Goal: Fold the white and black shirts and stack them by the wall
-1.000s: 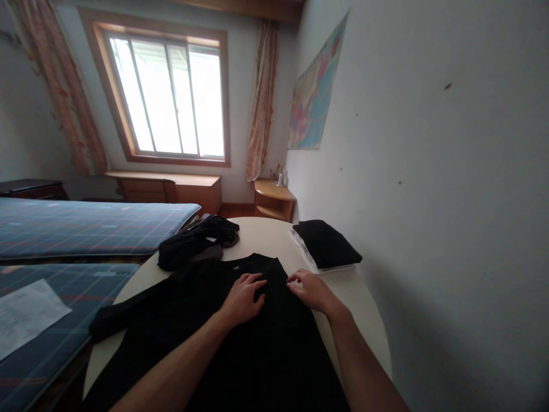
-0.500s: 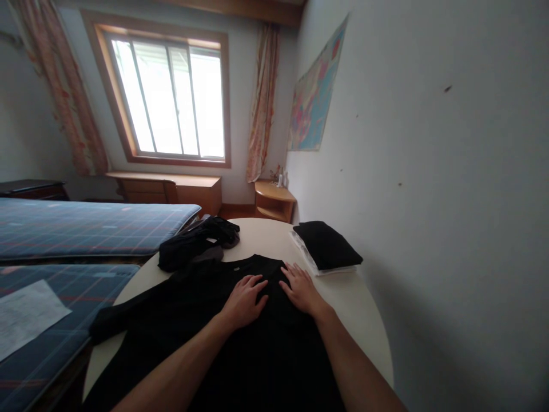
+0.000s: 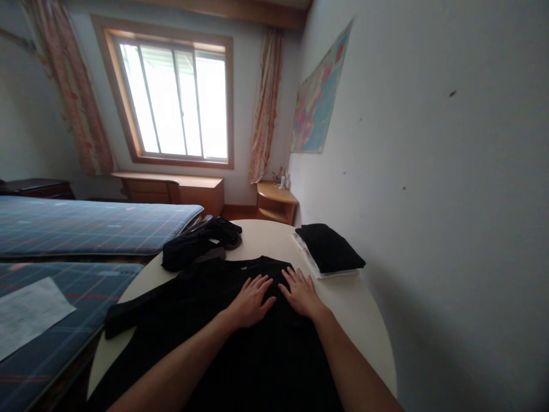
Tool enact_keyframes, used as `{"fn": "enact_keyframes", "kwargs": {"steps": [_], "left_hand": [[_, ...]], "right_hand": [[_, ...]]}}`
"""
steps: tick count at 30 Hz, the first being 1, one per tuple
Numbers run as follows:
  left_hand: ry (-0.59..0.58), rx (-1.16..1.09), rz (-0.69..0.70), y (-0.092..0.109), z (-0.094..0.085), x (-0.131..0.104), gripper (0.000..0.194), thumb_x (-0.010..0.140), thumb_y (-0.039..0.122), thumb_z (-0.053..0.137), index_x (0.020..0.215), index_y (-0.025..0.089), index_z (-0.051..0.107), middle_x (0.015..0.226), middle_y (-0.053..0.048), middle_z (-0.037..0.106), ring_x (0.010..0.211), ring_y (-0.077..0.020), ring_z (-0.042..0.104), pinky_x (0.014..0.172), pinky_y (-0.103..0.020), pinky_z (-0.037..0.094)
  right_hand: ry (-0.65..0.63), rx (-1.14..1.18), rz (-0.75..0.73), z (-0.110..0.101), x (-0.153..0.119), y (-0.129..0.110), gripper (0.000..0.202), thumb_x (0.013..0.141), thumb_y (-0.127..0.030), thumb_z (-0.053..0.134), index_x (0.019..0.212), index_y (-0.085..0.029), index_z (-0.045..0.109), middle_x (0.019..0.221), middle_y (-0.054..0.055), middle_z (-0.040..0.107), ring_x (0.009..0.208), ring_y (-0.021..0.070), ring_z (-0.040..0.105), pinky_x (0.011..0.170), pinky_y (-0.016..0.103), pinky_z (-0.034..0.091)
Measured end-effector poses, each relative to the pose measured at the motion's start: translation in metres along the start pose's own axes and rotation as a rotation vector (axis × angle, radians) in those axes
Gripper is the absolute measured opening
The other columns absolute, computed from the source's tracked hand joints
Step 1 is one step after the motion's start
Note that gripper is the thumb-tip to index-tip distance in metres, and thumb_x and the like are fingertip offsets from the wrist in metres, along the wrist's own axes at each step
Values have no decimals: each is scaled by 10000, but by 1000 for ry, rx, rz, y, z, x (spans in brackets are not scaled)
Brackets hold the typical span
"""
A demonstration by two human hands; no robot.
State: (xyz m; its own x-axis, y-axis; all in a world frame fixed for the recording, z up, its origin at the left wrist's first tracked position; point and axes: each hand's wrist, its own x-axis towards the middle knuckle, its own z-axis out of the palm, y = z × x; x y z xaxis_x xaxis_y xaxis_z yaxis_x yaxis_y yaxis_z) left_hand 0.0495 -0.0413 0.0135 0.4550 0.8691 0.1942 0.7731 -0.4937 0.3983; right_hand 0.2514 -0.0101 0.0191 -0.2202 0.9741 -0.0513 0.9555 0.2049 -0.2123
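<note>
A black long-sleeved garment (image 3: 184, 315) lies spread over the round pale table (image 3: 369, 326), its neckline toward the far side and one sleeve stretched out to the left. My left hand (image 3: 253, 301) rests flat on its upper part with the fingers apart. Just right of it, my right hand (image 3: 301, 293) lies on the cloth near the shoulder, fingers spread. Neither hand grips anything. The garment's right sleeve cannot be made out.
Folded black clothing (image 3: 329, 247) sits on white cloth at the table's far right. A crumpled dark pile (image 3: 193, 245) lies far left. Beds with plaid mattresses (image 3: 94, 226) stand left, one bearing a paper (image 3: 34, 312). A wall rises on the right.
The garment's neckline and left sleeve have shifted slightly to the right on the table. Both hands remain spread on the cloth. The whole view has moved a little.
</note>
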Motion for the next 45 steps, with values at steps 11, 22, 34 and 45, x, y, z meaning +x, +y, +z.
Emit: {"fn": "enact_keyframes", "kwargs": {"steps": [11,22,34,45], "left_hand": [[197,475,-533,-75,-86,0,351,898,196,435,1224,139,549,1204,-171,609,1130,-326,543,937,-462,406],[174,403,-395,-92,-107,16,292,941,120,341,1021,210,608,1095,-74,571,899,-186,601,794,-303,444],[161,361,-348,-59,-51,33,426,946,400,407,1258,183,599,1255,-158,587,1163,-328,524,1000,-483,374],[105,257,-426,-59,-11,40,593,933,488,425,1472,242,407,1574,-168,292,1444,-419,220,1118,-604,194]], "right_hand": [[-6,-71,16,-5,-3,21,657,971,-586,237,1545,-265,245,1624,-2,160,1496,292,71,1189,529,41],[100,-140,-68,-15,-5,20,620,976,-466,308,1467,-104,423,1560,150,326,1430,302,286,1159,431,220],[-50,-8,66,-1,25,-2,747,948,-641,244,1559,-214,191,1634,92,79,1496,302,28,1190,483,51],[49,0,30,1,41,3,716,940,-642,277,1541,-255,259,1629,53,144,1498,255,80,1190,443,71]]}}
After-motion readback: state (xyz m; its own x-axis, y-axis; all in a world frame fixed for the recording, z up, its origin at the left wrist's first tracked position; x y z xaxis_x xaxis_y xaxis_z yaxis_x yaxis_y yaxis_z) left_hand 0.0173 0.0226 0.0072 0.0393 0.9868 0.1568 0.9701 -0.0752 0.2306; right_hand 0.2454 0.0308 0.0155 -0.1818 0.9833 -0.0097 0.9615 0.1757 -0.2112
